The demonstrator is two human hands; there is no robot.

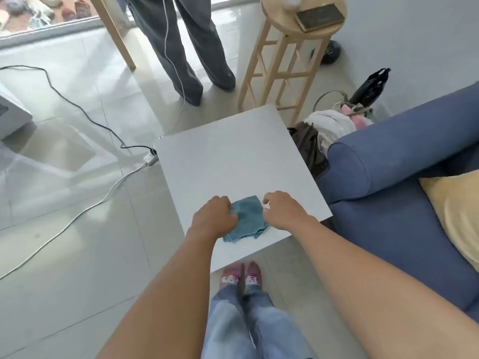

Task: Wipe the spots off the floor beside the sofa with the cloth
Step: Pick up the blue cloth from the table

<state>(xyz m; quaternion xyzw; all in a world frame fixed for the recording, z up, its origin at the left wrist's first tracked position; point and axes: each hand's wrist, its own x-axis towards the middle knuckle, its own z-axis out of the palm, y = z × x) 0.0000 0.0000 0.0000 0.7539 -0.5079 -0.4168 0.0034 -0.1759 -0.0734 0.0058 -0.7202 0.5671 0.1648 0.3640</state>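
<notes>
Cloth (pixel 247 218) lay folded near front edge of white desk (pixel 220 161), beside sofa (pixel 388 182). Left hand (pixel 215 216) curled, pinching cloth's left edge; right hand (pixel 282 209) curled at right edge, grip unclear. Likely gathering it for floor (pixel 90 242) wiping.

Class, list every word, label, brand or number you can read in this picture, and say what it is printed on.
None can be read.
Dark rectangular book on the round wooden stool: cover marks too blurred.
Red patterned socks: cartoon figures only, no letters.
Folded blue cloth: no label visible.
</notes>
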